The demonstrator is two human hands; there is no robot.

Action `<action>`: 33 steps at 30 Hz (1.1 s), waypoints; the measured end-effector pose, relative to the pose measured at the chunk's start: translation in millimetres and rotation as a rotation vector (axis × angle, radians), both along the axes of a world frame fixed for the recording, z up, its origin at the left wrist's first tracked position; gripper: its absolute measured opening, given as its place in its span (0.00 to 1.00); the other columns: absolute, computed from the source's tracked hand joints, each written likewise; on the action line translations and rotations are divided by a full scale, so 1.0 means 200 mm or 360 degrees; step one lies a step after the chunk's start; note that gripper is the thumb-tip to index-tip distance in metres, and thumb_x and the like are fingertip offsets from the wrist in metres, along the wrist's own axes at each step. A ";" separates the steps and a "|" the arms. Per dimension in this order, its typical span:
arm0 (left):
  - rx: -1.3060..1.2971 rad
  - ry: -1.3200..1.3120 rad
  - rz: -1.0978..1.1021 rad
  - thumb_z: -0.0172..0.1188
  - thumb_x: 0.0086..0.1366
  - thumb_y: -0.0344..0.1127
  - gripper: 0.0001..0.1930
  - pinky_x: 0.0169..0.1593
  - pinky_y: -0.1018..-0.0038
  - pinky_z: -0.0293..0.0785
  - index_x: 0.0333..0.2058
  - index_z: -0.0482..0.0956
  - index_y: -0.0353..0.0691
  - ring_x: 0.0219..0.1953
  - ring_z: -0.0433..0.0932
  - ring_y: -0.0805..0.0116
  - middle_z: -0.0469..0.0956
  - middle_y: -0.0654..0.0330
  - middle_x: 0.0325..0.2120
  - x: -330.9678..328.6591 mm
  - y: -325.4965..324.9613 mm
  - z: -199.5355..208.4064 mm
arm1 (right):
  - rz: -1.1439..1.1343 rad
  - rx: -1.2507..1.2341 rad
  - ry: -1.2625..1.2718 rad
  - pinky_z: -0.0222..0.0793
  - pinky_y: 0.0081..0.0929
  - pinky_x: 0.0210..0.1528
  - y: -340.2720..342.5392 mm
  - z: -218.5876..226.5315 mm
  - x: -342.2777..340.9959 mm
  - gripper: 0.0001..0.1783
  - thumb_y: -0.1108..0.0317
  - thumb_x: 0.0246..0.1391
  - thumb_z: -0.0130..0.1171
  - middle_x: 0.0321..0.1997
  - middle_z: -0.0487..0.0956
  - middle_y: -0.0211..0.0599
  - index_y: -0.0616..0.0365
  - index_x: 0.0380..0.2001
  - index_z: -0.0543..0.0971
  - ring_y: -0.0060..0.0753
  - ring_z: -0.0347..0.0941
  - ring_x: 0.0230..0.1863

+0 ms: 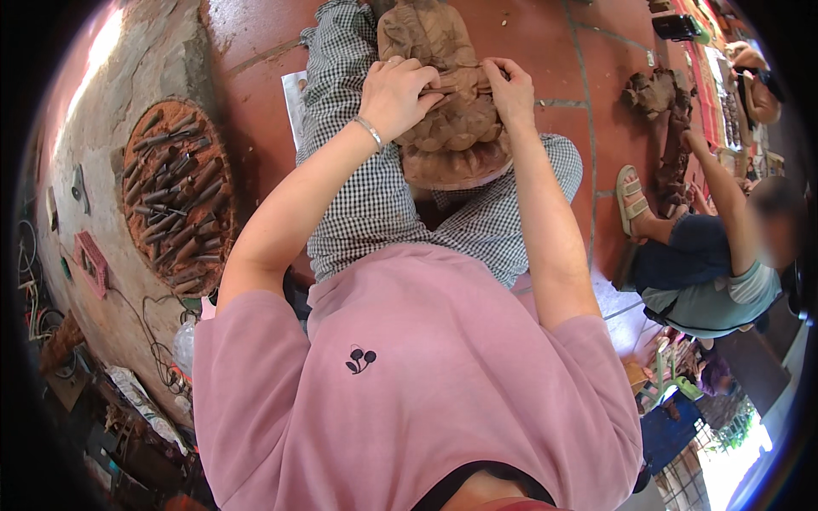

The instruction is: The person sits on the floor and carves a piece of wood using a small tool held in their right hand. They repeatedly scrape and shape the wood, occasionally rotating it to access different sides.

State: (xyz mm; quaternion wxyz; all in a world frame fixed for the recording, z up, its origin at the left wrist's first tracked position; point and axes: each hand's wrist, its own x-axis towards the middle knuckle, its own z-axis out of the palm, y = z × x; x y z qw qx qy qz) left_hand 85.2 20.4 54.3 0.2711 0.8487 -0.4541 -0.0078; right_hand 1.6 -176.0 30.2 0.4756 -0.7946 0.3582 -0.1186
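Observation:
A brown carved wooden figure (456, 128), seated on a petalled, lotus-like base, lies between my legs with its base toward me. My left hand (399, 95) rests at the left side of the carving, fingers curled and the thumb bent in toward them. Something small and brown shows at those fingertips, too much like the wood to name. Over on the right side, my right hand (511, 89) has thumb and fingers pinched together against the figure's edge. What the pinch holds, if anything, is hidden. A bracelet circles my left wrist.
On the left stands a round tray (136, 230) of reddish wood dust with several carving chisels (179, 200). A pink basket (91, 264) and cables lie farther left. At the right a co-worker (716, 272) sits low, a hand at a dark gnarled wood piece (673, 145).

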 end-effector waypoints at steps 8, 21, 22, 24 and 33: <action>-0.0297 -0.0153 0.0036 0.69 0.52 0.37 0.09 0.55 0.62 0.65 0.23 0.77 0.44 0.53 0.72 0.63 0.78 0.68 0.43 -0.04 -0.14 -0.07 | -0.0008 -0.0025 0.0005 0.71 0.22 0.43 0.00 -0.02 0.01 0.17 0.58 0.57 0.63 0.35 0.83 0.31 0.61 0.42 0.83 0.20 0.76 0.37; -0.0178 -0.0087 -0.0088 0.68 0.52 0.33 0.09 0.62 0.61 0.61 0.21 0.74 0.42 0.54 0.72 0.62 0.78 0.67 0.43 -0.02 -0.15 -0.05 | -0.0027 -0.0036 -0.0025 0.73 0.27 0.43 0.01 -0.02 0.00 0.18 0.56 0.54 0.63 0.34 0.84 0.36 0.60 0.40 0.84 0.27 0.79 0.37; -0.0156 -0.0062 -0.0078 0.68 0.52 0.33 0.09 0.62 0.60 0.60 0.21 0.74 0.42 0.54 0.72 0.62 0.78 0.66 0.43 -0.02 -0.13 -0.05 | -0.0020 -0.0038 -0.0007 0.73 0.25 0.43 0.00 -0.01 0.00 0.18 0.57 0.55 0.63 0.35 0.84 0.36 0.60 0.41 0.84 0.25 0.78 0.38; -0.0098 -0.0019 -0.0052 0.67 0.52 0.33 0.09 0.63 0.60 0.60 0.21 0.74 0.42 0.54 0.71 0.62 0.78 0.66 0.42 -0.01 -0.08 -0.06 | -0.0012 -0.0047 0.0012 0.72 0.24 0.43 0.01 0.00 0.00 0.18 0.57 0.56 0.63 0.36 0.84 0.35 0.60 0.42 0.84 0.23 0.78 0.38; -0.0169 0.0052 0.0082 0.67 0.52 0.33 0.08 0.64 0.58 0.58 0.20 0.78 0.42 0.56 0.71 0.62 0.79 0.65 0.45 -0.05 -0.17 -0.05 | -0.0005 -0.0041 -0.0004 0.73 0.23 0.44 0.00 -0.02 0.00 0.18 0.57 0.56 0.63 0.35 0.84 0.34 0.60 0.41 0.84 0.22 0.78 0.38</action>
